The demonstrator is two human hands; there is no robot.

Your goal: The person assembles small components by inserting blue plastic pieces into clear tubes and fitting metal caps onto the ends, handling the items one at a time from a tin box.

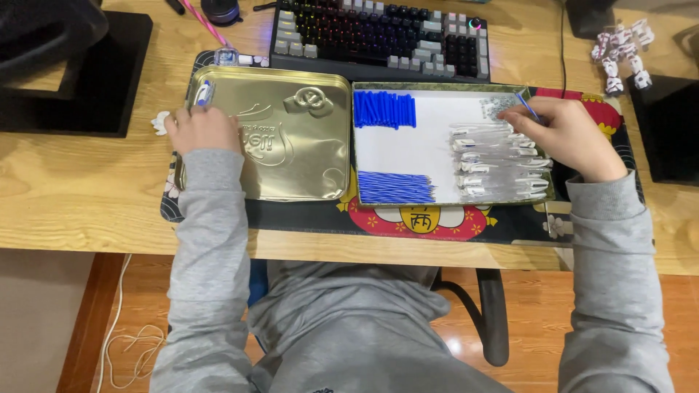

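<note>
My left hand (202,129) rests on the upper left corner of a gold metal tin lid (291,160), fingers curled around a small blue and white pen part (204,92). My right hand (568,135) hovers over the right side of an open tin tray (408,145) lined with white, pinching a thin blue refill (528,108) near a pile of small metal springs (499,105). The tray holds a group of blue caps (384,109) at top left, a row of blue refills (395,188) at bottom left, and several clear pen barrels (499,164) on the right.
A dark patterned desk mat (510,229) lies under both tins on a wooden desk (80,189). A backlit keyboard (378,33) sits behind them. A black monitor base (87,80) stands at left, a black box (666,127) at right, small white toy figure (619,47) at back right.
</note>
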